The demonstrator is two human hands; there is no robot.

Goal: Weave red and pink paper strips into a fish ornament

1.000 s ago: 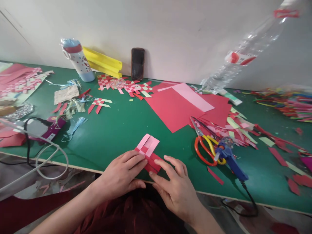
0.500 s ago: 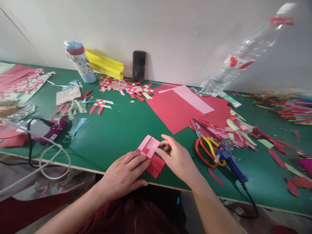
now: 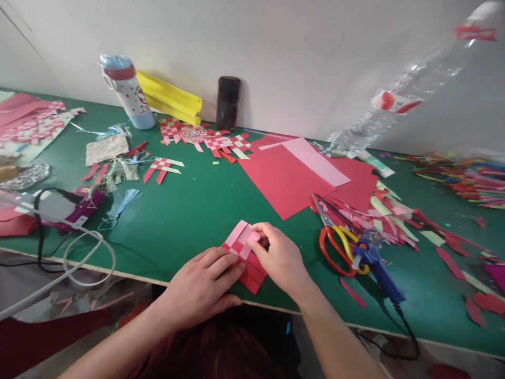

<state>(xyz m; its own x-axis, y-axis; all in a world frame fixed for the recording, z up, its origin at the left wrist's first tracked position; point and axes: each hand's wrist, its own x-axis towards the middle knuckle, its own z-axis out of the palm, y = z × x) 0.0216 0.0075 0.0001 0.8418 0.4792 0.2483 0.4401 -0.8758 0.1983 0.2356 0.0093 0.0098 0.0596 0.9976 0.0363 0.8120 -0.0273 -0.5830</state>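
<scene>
A small woven piece of pink and red paper strips (image 3: 253,275) lies on the green table near its front edge. My left hand (image 3: 205,281) rests flat on its lower left part, fingers stretched out and pressing it down. At the upper right of the weave, my right hand (image 3: 282,258) pinches a pink paper strip (image 3: 254,237) between thumb and fingertips. That strip is bent up off the piece. Another pink strip (image 3: 238,231) lies flat beside it at the upper left.
Right of my hands lie scissors (image 3: 330,237) and a blue glue gun (image 3: 376,266) with a cord. Red sheets (image 3: 288,179) and paper scraps spread behind them. A phone (image 3: 228,102), a flask (image 3: 132,95) and a leaning plastic bottle (image 3: 398,100) stand along the wall. Tassels (image 3: 125,202) lie left.
My right hand has moved left and its fingers have closed on the pink strip, folding it up. My left hand stays on the woven paper. The view has shifted slightly.
</scene>
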